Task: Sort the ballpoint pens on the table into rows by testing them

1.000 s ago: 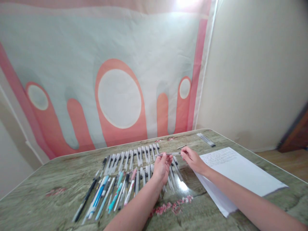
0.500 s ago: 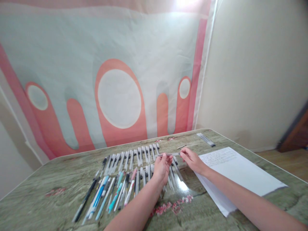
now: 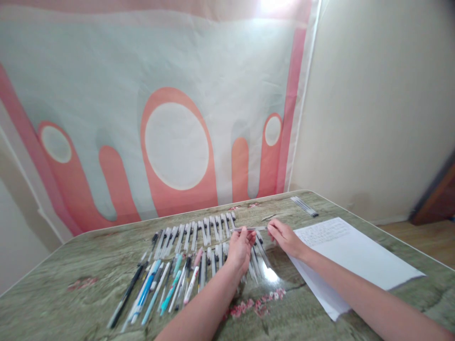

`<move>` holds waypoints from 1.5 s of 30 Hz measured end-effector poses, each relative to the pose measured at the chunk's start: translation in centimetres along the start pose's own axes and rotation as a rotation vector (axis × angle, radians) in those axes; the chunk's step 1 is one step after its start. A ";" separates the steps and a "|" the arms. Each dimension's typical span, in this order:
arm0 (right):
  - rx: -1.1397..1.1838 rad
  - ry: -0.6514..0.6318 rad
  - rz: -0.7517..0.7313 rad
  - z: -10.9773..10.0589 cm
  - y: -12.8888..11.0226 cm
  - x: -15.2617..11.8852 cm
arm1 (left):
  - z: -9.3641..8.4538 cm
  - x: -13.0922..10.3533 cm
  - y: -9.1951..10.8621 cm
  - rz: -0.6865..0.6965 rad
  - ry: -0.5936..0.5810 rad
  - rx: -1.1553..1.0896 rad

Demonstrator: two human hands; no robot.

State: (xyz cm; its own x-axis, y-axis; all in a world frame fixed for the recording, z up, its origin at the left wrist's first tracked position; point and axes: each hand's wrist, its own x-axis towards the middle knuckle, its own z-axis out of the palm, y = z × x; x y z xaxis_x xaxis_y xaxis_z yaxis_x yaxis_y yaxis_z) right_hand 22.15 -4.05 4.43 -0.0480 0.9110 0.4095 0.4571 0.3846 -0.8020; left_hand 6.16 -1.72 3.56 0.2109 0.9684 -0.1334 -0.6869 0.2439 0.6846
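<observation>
My left hand [image 3: 240,247] is closed on a slim clear pen [image 3: 256,228], held nearly level above the table. The thumb and fingers of my right hand [image 3: 283,234] pinch the pen's right end, by its tip; fine detail there is too small to make out. Under and beside my left hand lies a near row of clear pens [image 3: 263,253], partly hidden by the hand and forearm. Behind it runs a far row of capped clear pens [image 3: 204,231]. Left of my forearm lie several coloured pens [image 3: 144,296], blue, teal, pink and black.
A sheet of paper [image 3: 366,265] with handwriting at its top lies right, partly under my right forearm. Several thin refills [image 3: 304,207] lie together at the back right. The table [image 3: 53,293] has a marbled green surface; a patterned cloth [image 3: 241,71] hangs behind it.
Hardly anything differs. My right hand has shifted very slightly to the right, still at the end of the pen; my left hand stays in place around it.
</observation>
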 end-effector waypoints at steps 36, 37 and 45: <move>0.144 -0.049 0.098 0.3 0.5 0.0 | 0.3 -0.4 0.1 0.006 -0.024 0.056; 0.141 -0.046 0.086 0.3 0.5 0.0 | 0.3 -0.4 0.1 0.006 -0.023 0.057; 0.205 -0.076 0.110 0.4 0.6 0.0 | 0.5 -0.5 0.3 0.000 -0.037 0.043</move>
State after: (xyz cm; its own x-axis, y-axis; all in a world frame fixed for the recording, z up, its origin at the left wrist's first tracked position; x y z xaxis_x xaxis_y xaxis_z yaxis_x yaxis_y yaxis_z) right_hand 22.09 -3.74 3.83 -0.0778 0.9546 0.2875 0.2738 0.2977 -0.9145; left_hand 6.17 -2.19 4.22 0.2368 0.9656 -0.1076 -0.6564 0.2407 0.7150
